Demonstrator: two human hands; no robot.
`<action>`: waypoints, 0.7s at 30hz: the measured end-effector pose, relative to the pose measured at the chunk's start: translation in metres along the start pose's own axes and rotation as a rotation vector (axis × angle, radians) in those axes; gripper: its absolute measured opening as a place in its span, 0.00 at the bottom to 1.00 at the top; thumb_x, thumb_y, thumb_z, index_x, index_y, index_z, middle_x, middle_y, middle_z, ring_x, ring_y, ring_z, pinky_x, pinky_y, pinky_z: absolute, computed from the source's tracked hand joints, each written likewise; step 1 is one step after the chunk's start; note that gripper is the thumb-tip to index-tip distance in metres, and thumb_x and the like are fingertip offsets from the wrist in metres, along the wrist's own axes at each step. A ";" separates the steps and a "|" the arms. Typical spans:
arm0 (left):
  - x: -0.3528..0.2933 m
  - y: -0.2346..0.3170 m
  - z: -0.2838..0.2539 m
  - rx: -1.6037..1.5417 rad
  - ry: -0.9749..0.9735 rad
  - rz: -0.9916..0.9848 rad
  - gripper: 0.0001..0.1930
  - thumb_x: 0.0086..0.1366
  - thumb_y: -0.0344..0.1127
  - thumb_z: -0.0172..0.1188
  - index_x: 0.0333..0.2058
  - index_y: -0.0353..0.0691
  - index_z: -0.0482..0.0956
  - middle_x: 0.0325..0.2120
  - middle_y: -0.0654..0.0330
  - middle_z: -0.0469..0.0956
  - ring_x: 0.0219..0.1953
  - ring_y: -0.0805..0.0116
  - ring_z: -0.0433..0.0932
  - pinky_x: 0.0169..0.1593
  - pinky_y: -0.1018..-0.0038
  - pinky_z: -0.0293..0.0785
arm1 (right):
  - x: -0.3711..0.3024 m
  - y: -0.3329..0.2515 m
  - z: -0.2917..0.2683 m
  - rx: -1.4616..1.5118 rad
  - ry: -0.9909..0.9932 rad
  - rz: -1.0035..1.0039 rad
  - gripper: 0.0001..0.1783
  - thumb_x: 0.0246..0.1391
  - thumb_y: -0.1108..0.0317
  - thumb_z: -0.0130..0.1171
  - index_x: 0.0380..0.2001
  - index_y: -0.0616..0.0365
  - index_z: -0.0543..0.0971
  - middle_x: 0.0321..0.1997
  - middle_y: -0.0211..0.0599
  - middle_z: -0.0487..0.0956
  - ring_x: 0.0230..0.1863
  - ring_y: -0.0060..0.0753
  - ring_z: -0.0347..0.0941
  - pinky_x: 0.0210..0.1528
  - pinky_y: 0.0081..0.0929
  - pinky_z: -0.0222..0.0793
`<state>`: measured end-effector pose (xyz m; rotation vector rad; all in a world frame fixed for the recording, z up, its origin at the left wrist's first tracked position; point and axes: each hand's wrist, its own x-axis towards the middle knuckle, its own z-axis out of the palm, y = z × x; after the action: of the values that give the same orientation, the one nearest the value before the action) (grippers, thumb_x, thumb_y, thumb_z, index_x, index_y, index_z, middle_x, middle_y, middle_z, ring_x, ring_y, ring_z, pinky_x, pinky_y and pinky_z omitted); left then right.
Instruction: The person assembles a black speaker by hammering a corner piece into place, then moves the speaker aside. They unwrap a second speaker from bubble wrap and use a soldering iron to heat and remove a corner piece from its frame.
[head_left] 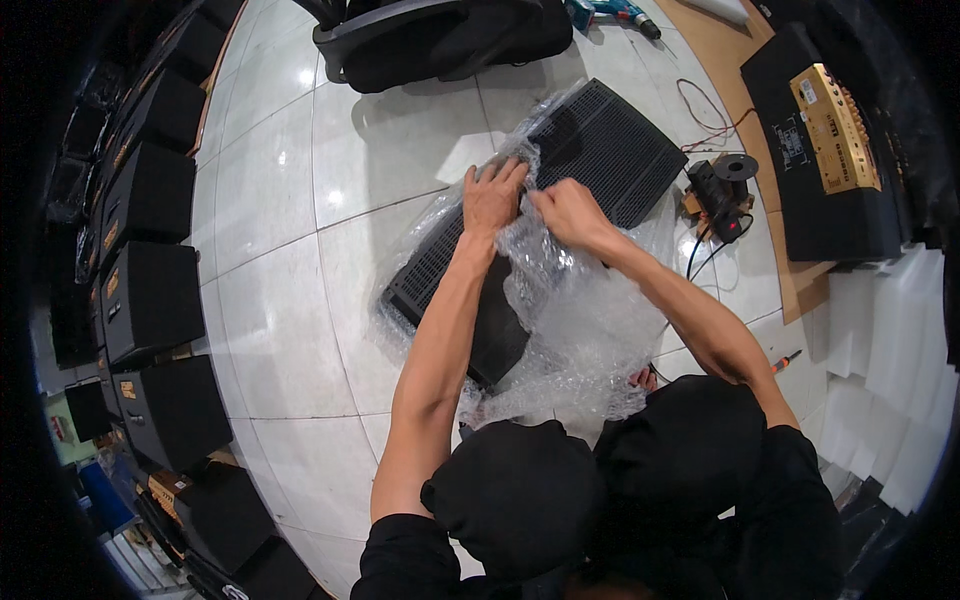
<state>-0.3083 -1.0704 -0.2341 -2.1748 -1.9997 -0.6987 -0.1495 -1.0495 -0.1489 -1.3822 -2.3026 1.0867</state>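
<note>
A black box-shaped unit with slotted vents [612,150] lies at a slant on the tiled floor in front of me. Clear bubble wrap [595,315] runs under its edges, crosses its middle and bunches up toward my knees. My left hand [492,198] rests on the wrap over the unit, its fingers stretched out and spread. Just to the right, my right hand [572,212] is closed in a pinch on the gathered bubble wrap. The wrap and my hands hide the middle of the unit.
A black chair [450,45] and a cordless drill [622,15] are at the far side. On the right are a wire spool [737,168], a black cabinet with a gold panel [835,130], an orange-handled tool [786,362] and white foam sheets [905,350]. Black cabinets [150,210] line the left.
</note>
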 end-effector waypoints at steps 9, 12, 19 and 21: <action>0.039 -0.046 0.002 -0.233 0.191 -0.708 0.16 0.65 0.45 0.46 0.35 0.47 0.83 0.31 0.48 0.81 0.36 0.47 0.80 0.40 0.57 0.73 | -0.198 0.046 -0.067 -0.012 -0.198 0.152 0.22 0.59 0.59 0.54 0.19 0.68 0.77 0.12 0.42 0.71 0.13 0.33 0.63 0.22 0.31 0.62; 0.046 -0.118 -0.007 -0.659 0.178 -0.860 0.19 0.62 0.43 0.52 0.41 0.34 0.80 0.36 0.48 0.81 0.38 0.48 0.80 0.46 0.62 0.73 | -0.283 0.153 -0.043 -0.200 -0.278 -0.042 0.11 0.48 0.67 0.57 0.35 0.58 0.80 0.36 0.46 0.79 0.43 0.40 0.75 0.53 0.35 0.66; 0.012 -0.038 -0.053 -0.257 0.065 -0.567 0.27 0.63 0.42 0.55 0.56 0.28 0.66 0.51 0.41 0.72 0.54 0.45 0.71 0.59 0.60 0.63 | -0.327 0.246 0.036 -0.277 -0.143 -0.111 0.18 0.48 0.66 0.57 0.43 0.58 0.77 0.43 0.42 0.78 0.50 0.40 0.72 0.63 0.42 0.57; -0.030 -0.017 -0.104 -0.247 -0.002 -0.490 0.27 0.62 0.41 0.57 0.56 0.29 0.67 0.54 0.41 0.70 0.58 0.46 0.66 0.61 0.60 0.61 | -0.304 0.195 0.006 -0.086 0.018 -0.267 0.15 0.46 0.68 0.65 0.39 0.60 0.79 0.42 0.43 0.79 0.47 0.42 0.76 0.57 0.40 0.66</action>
<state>-0.3527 -1.1353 -0.1572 -1.7916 -2.6001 -1.0480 0.1335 -1.2540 -0.2414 -1.0664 -2.4579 0.8991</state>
